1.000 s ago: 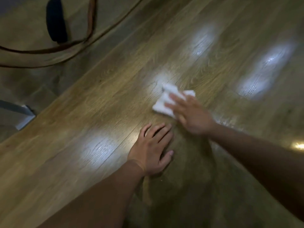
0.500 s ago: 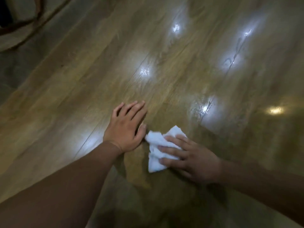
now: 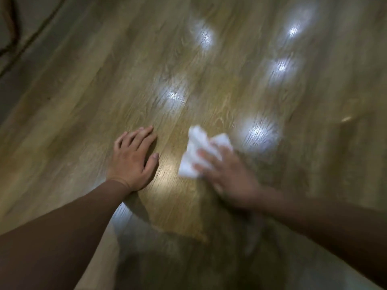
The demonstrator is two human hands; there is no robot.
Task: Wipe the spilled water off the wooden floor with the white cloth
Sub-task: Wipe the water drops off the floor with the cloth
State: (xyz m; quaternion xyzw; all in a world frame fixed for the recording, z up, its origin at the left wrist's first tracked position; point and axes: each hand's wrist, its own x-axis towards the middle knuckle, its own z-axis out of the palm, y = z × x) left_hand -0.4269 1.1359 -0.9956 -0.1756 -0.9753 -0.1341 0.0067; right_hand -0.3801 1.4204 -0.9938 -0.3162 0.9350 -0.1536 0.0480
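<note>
We see the right hand (image 3: 228, 176), fingers extended, pressing the cloth (image 3: 199, 153) on the floor (image 3: 83, 105); beside the cloth the left hand (image 3: 134, 160) lies flat, fingers straight.

Glossy grained wooden floor (image 3: 219, 84); soft, crumpled white cloth (image 3: 196, 151).

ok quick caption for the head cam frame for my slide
Right hand presses a crumpled white cloth onto the glossy wooden floor while the left hand rests flat beside it.
</note>
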